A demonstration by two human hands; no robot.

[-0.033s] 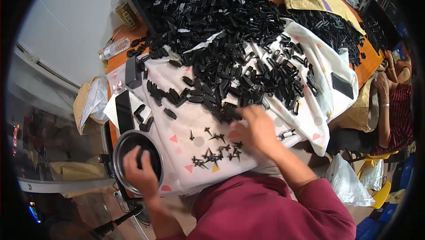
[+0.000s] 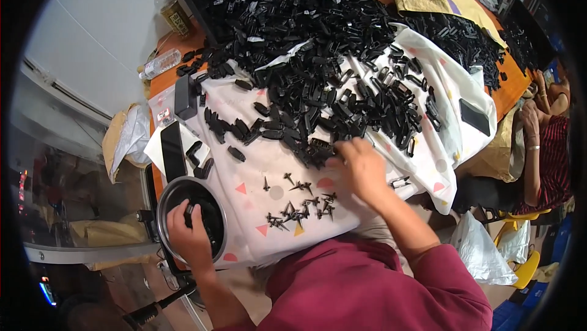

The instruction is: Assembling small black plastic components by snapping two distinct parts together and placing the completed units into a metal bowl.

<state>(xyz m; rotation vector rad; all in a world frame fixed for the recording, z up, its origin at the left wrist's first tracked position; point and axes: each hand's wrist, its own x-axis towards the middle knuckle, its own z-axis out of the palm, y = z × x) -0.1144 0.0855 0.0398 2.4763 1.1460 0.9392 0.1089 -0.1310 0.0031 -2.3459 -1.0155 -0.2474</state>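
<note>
My left hand (image 2: 188, 233) is over the round metal bowl (image 2: 222, 221), pinching a small black plastic part (image 2: 189, 211) between thumb and fingers. More black pieces lie inside the bowl. At the near edge of a large heap of black plastic parts (image 2: 293, 80), my right hand (image 2: 365, 172) has its fingers curled, touching or just beside a dark part; whether it grips one is hidden. Between my hands, a loose group of small dark pointed pieces (image 2: 296, 212) is scattered on the white patterned cloth (image 2: 257, 193).
A dark phone (image 2: 173, 147) and a black box (image 2: 184, 97) lie at the left, near a clear bottle (image 2: 160, 64). Another phone (image 2: 474, 117) rests on the cloth at the right. Beyond it, another person (image 2: 541, 147) sits beside paper sacks.
My right hand has shifted slightly right and up, with its fingers less blurred. The left hand has moved a little left and down, still pinching the black part at the bowl.
</note>
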